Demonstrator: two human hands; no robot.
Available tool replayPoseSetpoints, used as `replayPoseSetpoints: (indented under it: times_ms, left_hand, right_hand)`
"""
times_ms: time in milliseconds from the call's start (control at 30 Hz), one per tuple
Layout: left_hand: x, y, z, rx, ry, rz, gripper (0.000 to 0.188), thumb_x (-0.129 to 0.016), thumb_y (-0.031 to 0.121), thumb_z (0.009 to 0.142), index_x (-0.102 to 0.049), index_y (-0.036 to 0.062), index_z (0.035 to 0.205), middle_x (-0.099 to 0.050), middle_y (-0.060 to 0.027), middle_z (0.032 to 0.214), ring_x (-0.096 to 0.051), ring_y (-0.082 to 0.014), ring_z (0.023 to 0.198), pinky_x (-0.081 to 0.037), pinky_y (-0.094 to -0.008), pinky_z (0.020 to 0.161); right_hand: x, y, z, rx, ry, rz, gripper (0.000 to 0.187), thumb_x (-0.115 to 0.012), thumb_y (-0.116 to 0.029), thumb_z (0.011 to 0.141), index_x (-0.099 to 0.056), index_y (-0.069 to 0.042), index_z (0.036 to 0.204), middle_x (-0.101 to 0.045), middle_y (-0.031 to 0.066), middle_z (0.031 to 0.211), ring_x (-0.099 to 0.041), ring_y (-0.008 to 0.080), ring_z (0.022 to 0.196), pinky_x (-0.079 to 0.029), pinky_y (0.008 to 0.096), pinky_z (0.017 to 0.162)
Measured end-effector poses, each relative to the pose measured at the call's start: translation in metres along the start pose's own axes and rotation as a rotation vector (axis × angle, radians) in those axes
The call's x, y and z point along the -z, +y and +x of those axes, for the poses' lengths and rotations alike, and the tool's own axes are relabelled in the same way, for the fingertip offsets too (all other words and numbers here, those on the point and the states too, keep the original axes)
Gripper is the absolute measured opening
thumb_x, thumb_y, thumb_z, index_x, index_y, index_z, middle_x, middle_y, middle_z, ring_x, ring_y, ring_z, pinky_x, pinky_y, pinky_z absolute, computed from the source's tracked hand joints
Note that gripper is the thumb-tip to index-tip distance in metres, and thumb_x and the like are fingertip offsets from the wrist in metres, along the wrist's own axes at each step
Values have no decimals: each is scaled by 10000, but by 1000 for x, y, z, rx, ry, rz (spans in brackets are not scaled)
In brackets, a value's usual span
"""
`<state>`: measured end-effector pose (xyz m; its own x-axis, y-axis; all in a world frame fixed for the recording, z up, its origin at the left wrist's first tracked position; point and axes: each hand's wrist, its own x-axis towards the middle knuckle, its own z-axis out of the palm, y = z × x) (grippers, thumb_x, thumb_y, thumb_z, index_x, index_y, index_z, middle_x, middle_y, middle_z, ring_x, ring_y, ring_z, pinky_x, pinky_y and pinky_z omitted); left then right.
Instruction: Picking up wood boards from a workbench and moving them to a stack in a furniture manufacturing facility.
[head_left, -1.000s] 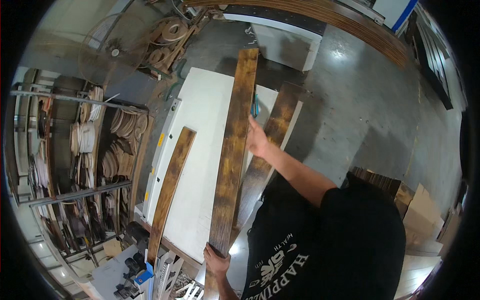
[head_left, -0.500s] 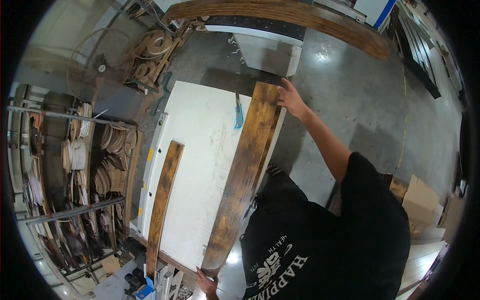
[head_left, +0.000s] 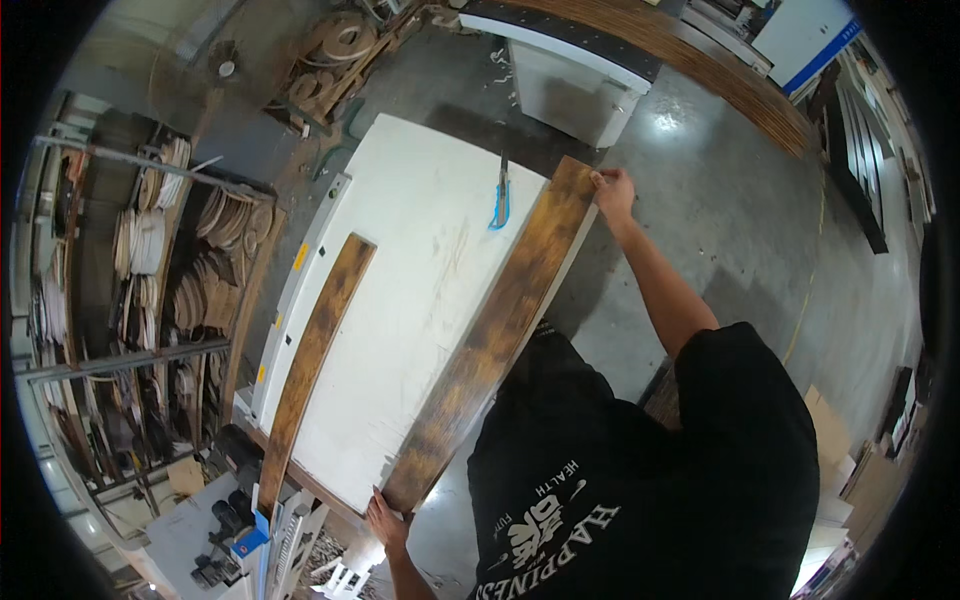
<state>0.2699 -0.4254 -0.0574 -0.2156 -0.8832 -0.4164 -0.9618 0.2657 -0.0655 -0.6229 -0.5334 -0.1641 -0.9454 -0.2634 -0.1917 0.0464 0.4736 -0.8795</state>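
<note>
A long brown wooden board (head_left: pixel 500 330) with a dark mottled grain lies along the near edge of a white-topped table (head_left: pixel 420 260). My right hand (head_left: pixel 614 192) pinches the corner at its far end. At the near end, my left hand (head_left: pixel 385 522) rests against the board's corner with the fingers around its end; part of that grip is hidden. A narrower brown wooden strip (head_left: pixel 318 360) lies on the left side of the table, apart from both hands. Near the table's far edge is a utility knife (head_left: pixel 500 205) with a blue handle.
Racks (head_left: pixel 150 290) of curved offcuts stand at the left. A fan (head_left: pixel 226 70) is at the upper left. Beyond the table is a white bench (head_left: pixel 575 90), with long brown boards (head_left: pixel 730 75) behind it. A motor-like machine (head_left: pixel 235 450) sits at lower left.
My right hand has gone from spread fingers at the board's side to a pinch on its far corner. The board's side face, visible before, now shows as a thin edge. The view has shifted.
</note>
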Motion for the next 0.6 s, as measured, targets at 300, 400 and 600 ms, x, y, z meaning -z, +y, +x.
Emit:
replayPoseSetpoints:
  times_ms: [300,400,600]
  left_hand:
    - [-48,15,39,131,-175,-86,1461,-1026,408,557,-131,0,1637,-314,-243,1647,-287,-416,1533,-220,-502,1293]
    - [-38,17,37,229,-237,-129,1349,-1009,430,574,-245,-7,1597,-427,-234,1572,-349,-401,1496,-260,-489,1276]
    - [-64,25,40,144,-117,-245,969,-918,342,709,-429,45,1491,-526,-202,1450,-456,-406,1393,-364,-520,1180]
  right_hand:
    - [8,53,24,315,-206,-285,689,-778,-432,932,-551,-38,1450,-586,235,1407,-608,355,1260,-477,431,1072]
    - [3,41,18,360,-327,-287,682,-746,-431,958,-545,-8,1455,-609,231,1390,-604,347,1269,-461,408,1088]
    - [28,103,91,729,-507,-360,408,-588,-159,1044,-607,-43,1435,-580,199,1418,-551,331,1334,-456,429,1116]
